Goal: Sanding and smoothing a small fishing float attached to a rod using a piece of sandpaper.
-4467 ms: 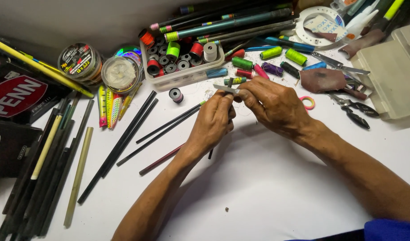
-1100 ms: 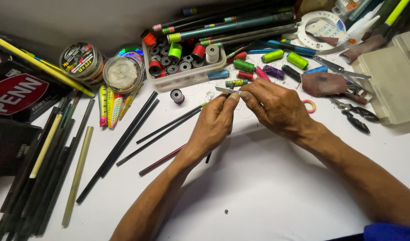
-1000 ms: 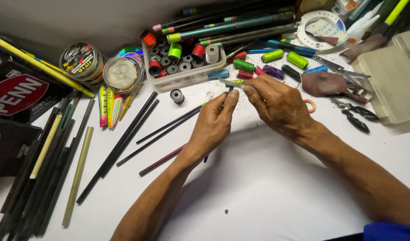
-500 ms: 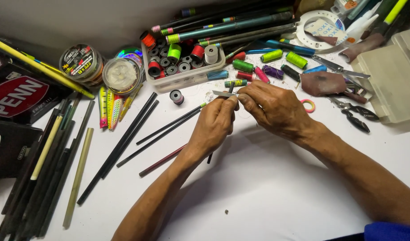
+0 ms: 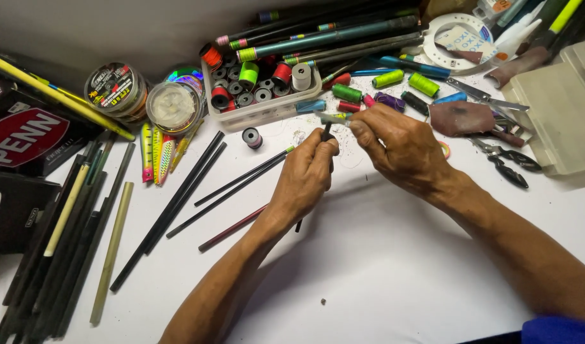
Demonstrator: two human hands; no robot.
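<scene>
My left hand (image 5: 305,175) is closed around a thin black rod (image 5: 299,224) that pokes out below the fist and rises to the fingertips. My right hand (image 5: 401,146) pinches a small pale-bladed tool (image 5: 334,118) against the rod's upper end. Both hands meet just in front of a clear tray of thread spools (image 5: 262,113). A loose black spool (image 5: 251,137) lies left of my left hand.
Long dark rod blanks (image 5: 178,204) and a dark red rod (image 5: 232,228) lie left on the white table. Line reels (image 5: 117,89), fishing lures (image 5: 155,153), green spools (image 5: 423,84), pliers (image 5: 506,162), a clear tackle box (image 5: 560,114) and rod tubes (image 5: 318,35) ring the work area.
The hands have stayed in one spot over the table. The fingers shift slightly at the rod's tip; the right hand's tool stays against it.
</scene>
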